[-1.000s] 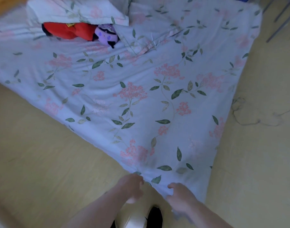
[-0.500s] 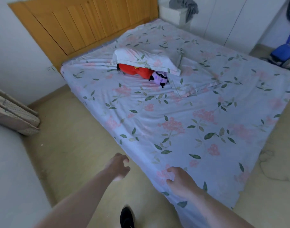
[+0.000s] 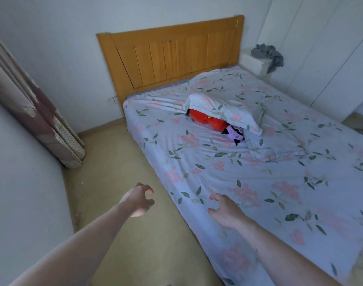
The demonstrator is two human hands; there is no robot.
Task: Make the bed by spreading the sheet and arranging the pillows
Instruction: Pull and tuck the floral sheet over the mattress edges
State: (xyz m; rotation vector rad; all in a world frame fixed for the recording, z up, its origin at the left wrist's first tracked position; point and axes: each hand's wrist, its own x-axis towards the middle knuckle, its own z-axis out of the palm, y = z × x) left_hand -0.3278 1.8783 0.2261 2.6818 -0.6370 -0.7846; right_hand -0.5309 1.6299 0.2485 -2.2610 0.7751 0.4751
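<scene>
Two bare hands reach out in the near part of the scene, neither holding anything. Left hand (image 3: 138, 200) hangs over the tan floor (image 3: 114, 182) just left of the bed's edge, fingers loosely curled w/ thumb apart, gripping nothing. Right hand (image 3: 226, 209) is over the near-left edge of the floral sheet (image 3: 259, 182), fingers spread and bent like a claw; whether the fingertips actually touch the cloth can't be told from this angle.

Sheet covers the mattress from the wooden headboard (image 3: 172, 52) at far centre down to the near right corner, light blue w/ pink flowers and green leaves, some creases around the middle. It drapes over the left side of the bed toward the floor.

Pillow (image 3: 221, 110) in matching floral fabric lies mid-bed, toward the far end, tilted up over a red plush toy (image 3: 207, 119); a purple plush toy (image 3: 235, 135) pokes out at its near right edge. A 2nd flat pillowcase-like piece (image 3: 277, 145) lies just right of those, touching the sheet.

Far right: white nightstand (image 3: 254, 62) beside the headboard, grey cloth (image 3: 268, 53) heaped on top. Left: folded curtain (image 3: 32, 112) against the wall.
</scene>
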